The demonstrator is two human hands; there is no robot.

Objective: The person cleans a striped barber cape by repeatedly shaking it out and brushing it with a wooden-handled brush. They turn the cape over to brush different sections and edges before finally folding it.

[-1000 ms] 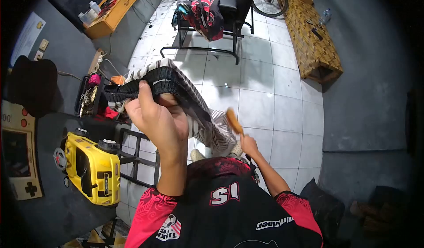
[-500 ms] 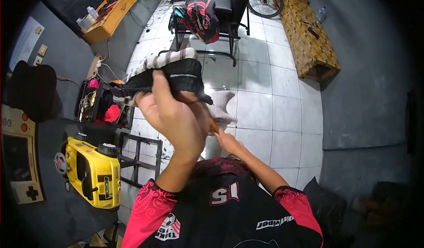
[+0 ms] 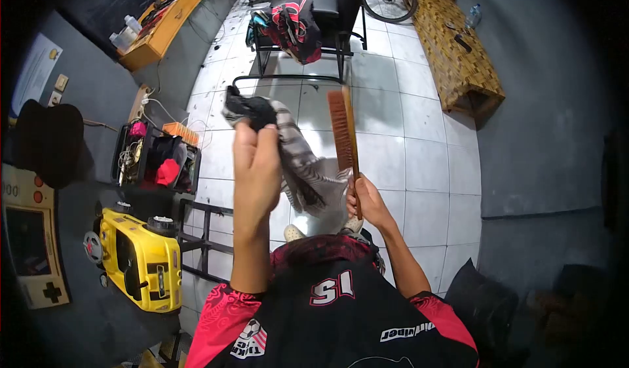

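gripping a bunched striped cloth (image 3: 300, 165) in the closed left hand (image 3: 255, 165), held up over the tiled floor (image 3: 426, 152); clutching a wooden brush (image 3: 342, 125) by its handle in the fisted right hand (image 3: 368, 201), upright, bristles facing the cloth, just beside it.

The floor (image 3: 419, 138) is of glossy white tiles between dark grey walls (image 3: 544, 145). A woven wooden bench (image 3: 458, 47) stands along the right wall, an orange cabinet (image 3: 160, 24) at the left, a black chair (image 3: 327, 1) between.
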